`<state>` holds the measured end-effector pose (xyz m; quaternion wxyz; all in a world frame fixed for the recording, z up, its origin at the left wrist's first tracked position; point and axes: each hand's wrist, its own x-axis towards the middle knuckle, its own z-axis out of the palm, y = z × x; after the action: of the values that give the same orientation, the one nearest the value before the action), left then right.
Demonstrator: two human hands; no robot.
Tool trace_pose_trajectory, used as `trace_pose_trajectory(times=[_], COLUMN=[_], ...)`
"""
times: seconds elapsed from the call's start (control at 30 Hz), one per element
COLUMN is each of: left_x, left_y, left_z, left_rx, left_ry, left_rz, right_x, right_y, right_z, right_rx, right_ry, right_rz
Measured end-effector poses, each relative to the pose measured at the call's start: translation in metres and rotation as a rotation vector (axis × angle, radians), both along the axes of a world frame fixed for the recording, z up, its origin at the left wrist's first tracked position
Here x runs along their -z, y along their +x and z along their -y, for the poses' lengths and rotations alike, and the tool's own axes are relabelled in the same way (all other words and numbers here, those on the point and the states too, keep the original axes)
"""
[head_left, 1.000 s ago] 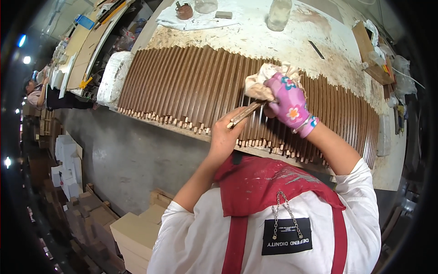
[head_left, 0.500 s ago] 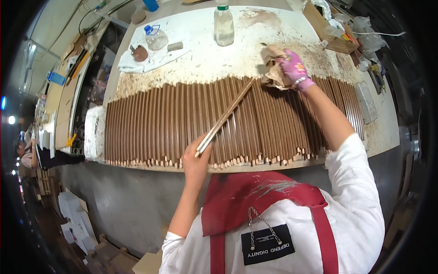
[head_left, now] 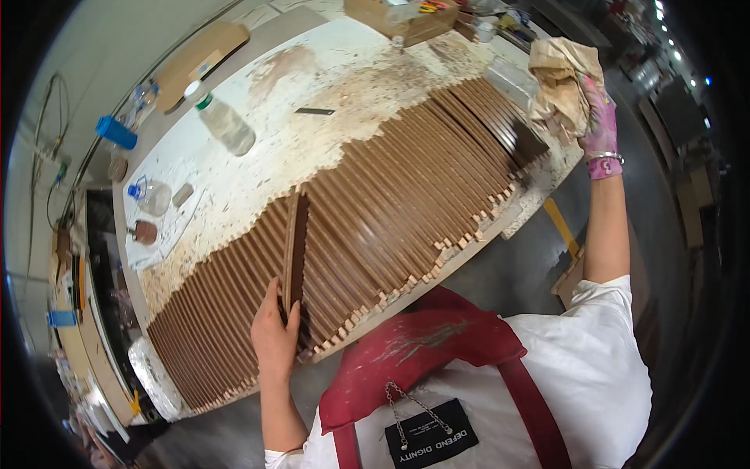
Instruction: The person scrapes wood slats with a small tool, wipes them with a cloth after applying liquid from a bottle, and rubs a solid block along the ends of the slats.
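Note:
A row of brown wooden strips (head_left: 375, 195) with pale ends lies side by side across the table. One loose wooden strip (head_left: 295, 234) rests slantwise on top of the row. My bare left hand (head_left: 275, 332) has its near end between thumb and fingers. Raised beyond the row's right end, my right hand (head_left: 600, 129), in a pink patterned glove, grips a crumpled tan rag (head_left: 562, 78). The glove hides part of the rag, and whether it is cloth or paper is hard to make out.
White wrapped blocks (head_left: 156, 379) bound the row at both ends. On the stained white table (head_left: 273, 117) stand a clear bottle (head_left: 225, 125), a blue-capped jug (head_left: 152, 195) and a flat dark piece (head_left: 315, 111). A cardboard box (head_left: 414, 23) sits at the far edge.
My view has turned, so the row now slants. My right hand has swung out to the right with the rag, away from the strips. My left hand still has the loose strip.

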<state>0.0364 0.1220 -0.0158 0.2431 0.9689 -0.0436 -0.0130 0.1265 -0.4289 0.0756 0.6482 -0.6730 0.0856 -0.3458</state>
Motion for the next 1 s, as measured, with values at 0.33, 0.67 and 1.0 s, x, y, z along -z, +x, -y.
trace_pose_trajectory(times=[0.33, 0.67, 1.0], left_x=[-0.031, -0.019, -0.003], left_y=[0.035, 0.095, 0.128], left_z=[0.088, 0.334, 0.384], left_rx=[-0.178, -0.188, -0.026], left_ry=[-0.716, -0.994, -0.207], left_rz=[-0.169, -0.175, 0.013], right_x=[0.048, 0.07, 0.083], right_y=[-0.032, -0.016, 0.027], right_z=[0.139, 0.233, 0.255], right_rx=[0.125, -0.617, -0.893], right_ry=[-0.363, -0.335, -0.461], right_rz=[-0.603, -0.976, -0.898])
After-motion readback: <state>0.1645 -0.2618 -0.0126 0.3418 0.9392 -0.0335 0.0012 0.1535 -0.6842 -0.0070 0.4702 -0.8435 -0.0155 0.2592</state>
